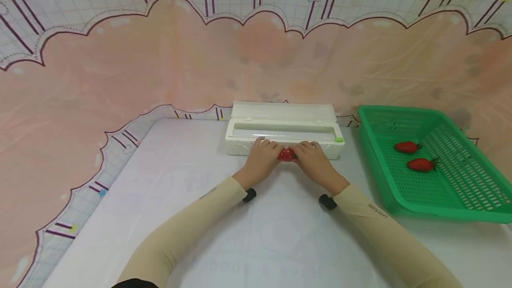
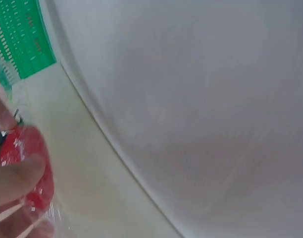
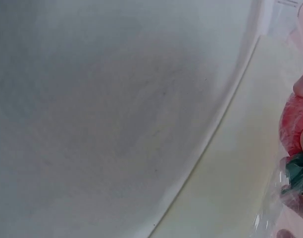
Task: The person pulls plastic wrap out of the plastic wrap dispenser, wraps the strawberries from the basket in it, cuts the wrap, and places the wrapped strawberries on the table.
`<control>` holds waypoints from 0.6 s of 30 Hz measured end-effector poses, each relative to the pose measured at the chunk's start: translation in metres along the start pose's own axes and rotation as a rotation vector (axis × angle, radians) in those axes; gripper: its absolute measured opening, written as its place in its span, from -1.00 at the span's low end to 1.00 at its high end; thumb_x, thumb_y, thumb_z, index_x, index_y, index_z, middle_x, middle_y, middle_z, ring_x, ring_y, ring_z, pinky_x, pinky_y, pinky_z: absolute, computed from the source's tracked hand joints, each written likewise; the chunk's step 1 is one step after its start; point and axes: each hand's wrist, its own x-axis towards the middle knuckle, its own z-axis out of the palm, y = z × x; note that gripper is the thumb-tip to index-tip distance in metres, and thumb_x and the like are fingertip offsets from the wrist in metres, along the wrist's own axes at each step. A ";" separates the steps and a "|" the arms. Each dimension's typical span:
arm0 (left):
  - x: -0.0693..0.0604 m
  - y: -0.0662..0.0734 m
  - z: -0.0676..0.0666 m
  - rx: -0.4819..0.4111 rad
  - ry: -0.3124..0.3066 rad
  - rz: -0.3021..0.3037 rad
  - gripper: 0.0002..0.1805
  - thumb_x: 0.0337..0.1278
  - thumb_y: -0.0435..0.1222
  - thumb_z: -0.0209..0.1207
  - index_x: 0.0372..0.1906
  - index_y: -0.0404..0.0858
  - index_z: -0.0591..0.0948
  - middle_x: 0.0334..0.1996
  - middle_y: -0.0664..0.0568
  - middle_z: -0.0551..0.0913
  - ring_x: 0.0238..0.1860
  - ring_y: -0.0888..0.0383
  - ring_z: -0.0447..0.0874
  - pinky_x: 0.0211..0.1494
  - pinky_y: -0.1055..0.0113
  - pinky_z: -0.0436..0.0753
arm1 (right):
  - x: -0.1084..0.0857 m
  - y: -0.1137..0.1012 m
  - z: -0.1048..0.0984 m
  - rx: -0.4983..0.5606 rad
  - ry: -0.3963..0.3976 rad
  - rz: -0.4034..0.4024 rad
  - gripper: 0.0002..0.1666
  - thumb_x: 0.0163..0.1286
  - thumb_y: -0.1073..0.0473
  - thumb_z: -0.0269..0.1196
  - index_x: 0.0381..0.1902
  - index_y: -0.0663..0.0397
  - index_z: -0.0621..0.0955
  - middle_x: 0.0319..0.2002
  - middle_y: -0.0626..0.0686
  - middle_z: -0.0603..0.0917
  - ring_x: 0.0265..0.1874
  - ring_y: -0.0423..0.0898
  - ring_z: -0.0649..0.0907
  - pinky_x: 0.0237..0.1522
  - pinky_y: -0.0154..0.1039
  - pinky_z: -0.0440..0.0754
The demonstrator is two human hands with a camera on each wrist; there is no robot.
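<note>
Near the far edge of the white desk point(image 1: 280, 221), my left hand point(image 1: 262, 157) and right hand point(image 1: 314, 161) pinch the strawberry point(image 1: 286, 155) before the open box point(image 1: 240, 146), probably keeping the clear film point(image 3: 264, 218) snug against it.

the held strawberry point(image 1: 286, 155) is red with a dark green top point(image 3: 297, 171). the box point(image 1: 283, 112) is white. the basket point(image 1: 448, 213) is green. the sleeves point(image 1: 192, 217) are tan. the cloth point(image 1: 200, 66) is peach and white, with blue checks and purple wavy lines.
</note>
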 end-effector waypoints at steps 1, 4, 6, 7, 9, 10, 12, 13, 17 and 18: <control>0.002 -0.002 0.000 -0.013 -0.014 0.006 -0.69 -0.03 -0.12 0.33 -0.16 -0.14 0.62 -0.24 0.05 0.71 -0.19 0.11 0.64 0.09 0.21 0.50 | 0.000 0.000 0.000 0.016 -0.012 0.003 -0.58 0.20 0.18 0.31 0.02 0.14 0.54 -0.11 0.10 0.68 -0.08 0.00 0.60 -0.02 -0.02 0.51; 0.006 -0.006 0.000 -0.046 -0.081 0.032 -0.71 -0.01 -0.15 0.32 -0.17 -0.16 0.63 -0.25 0.04 0.71 -0.19 0.10 0.65 0.02 0.24 0.53 | 0.001 0.001 0.001 0.055 -0.038 0.008 -0.56 0.20 0.18 0.31 0.05 0.10 0.53 -0.07 0.09 0.68 -0.09 0.00 0.61 -0.08 -0.07 0.51; 0.009 -0.009 0.000 -0.056 -0.127 0.054 -0.71 -0.03 -0.18 0.33 -0.17 -0.18 0.63 -0.24 0.03 0.71 -0.17 0.10 0.64 0.01 0.24 0.53 | 0.002 0.001 0.002 0.067 -0.047 0.004 -0.56 0.20 0.18 0.31 0.06 0.08 0.54 -0.04 0.08 0.68 -0.07 0.00 0.62 -0.11 -0.09 0.52; 0.010 -0.009 0.000 -0.057 -0.151 0.064 -0.72 -0.03 -0.19 0.33 -0.16 -0.18 0.63 -0.23 0.03 0.71 -0.16 0.09 0.63 0.01 0.24 0.53 | 0.002 0.002 0.002 0.069 -0.052 0.001 -0.56 0.19 0.19 0.32 0.05 0.07 0.54 -0.03 0.08 0.68 -0.06 0.00 0.63 -0.11 -0.08 0.52; 0.012 -0.010 -0.001 -0.049 -0.198 0.084 -0.72 -0.03 -0.21 0.33 -0.16 -0.18 0.63 -0.22 0.04 0.70 -0.14 0.09 0.61 0.00 0.25 0.52 | 0.003 0.002 0.003 0.068 -0.061 -0.008 -0.56 0.17 0.19 0.33 0.04 0.06 0.56 -0.02 0.08 0.68 -0.02 0.01 0.63 -0.09 -0.07 0.53; 0.013 -0.011 -0.001 -0.048 -0.220 0.092 -0.72 -0.03 -0.22 0.33 -0.15 -0.18 0.63 -0.21 0.05 0.70 -0.13 0.10 0.60 -0.01 0.26 0.52 | 0.004 0.002 0.003 0.069 -0.065 -0.014 -0.56 0.16 0.20 0.34 0.03 0.07 0.57 -0.02 0.09 0.68 -0.01 0.01 0.63 -0.08 -0.06 0.54; 0.015 -0.010 -0.001 -0.048 -0.259 0.109 -0.74 0.01 -0.23 0.30 -0.15 -0.18 0.63 -0.20 0.06 0.70 -0.12 0.10 0.60 -0.05 0.28 0.52 | 0.005 0.002 0.003 0.074 -0.075 -0.025 -0.58 0.15 0.22 0.35 0.01 0.07 0.60 -0.02 0.09 0.68 -0.01 0.02 0.63 -0.07 -0.04 0.55; 0.015 -0.010 0.000 -0.057 -0.278 0.112 -0.75 0.03 -0.24 0.29 -0.14 -0.19 0.63 -0.20 0.05 0.69 -0.11 0.10 0.61 -0.07 0.28 0.52 | 0.006 0.003 0.004 0.071 -0.084 -0.029 -0.59 0.15 0.22 0.34 0.00 0.08 0.61 -0.03 0.08 0.68 -0.01 0.02 0.63 -0.06 -0.03 0.56; 0.016 -0.010 0.004 -0.098 -0.307 0.114 -0.74 0.11 -0.24 0.24 -0.08 -0.18 0.61 -0.15 0.04 0.68 -0.06 0.09 0.62 -0.07 0.28 0.55 | 0.007 0.003 0.005 0.039 -0.128 -0.050 -0.63 0.18 0.23 0.32 -0.02 0.07 0.63 -0.07 0.07 0.69 -0.03 0.01 0.64 -0.07 0.01 0.58; 0.015 -0.010 0.005 -0.110 -0.304 0.114 -0.73 0.11 -0.24 0.24 -0.06 -0.18 0.60 -0.13 0.03 0.68 -0.04 0.08 0.62 -0.04 0.27 0.56 | 0.007 0.003 0.006 0.027 -0.143 -0.055 -0.63 0.19 0.23 0.31 -0.01 0.06 0.62 -0.08 0.06 0.69 -0.04 0.02 0.63 -0.07 0.02 0.58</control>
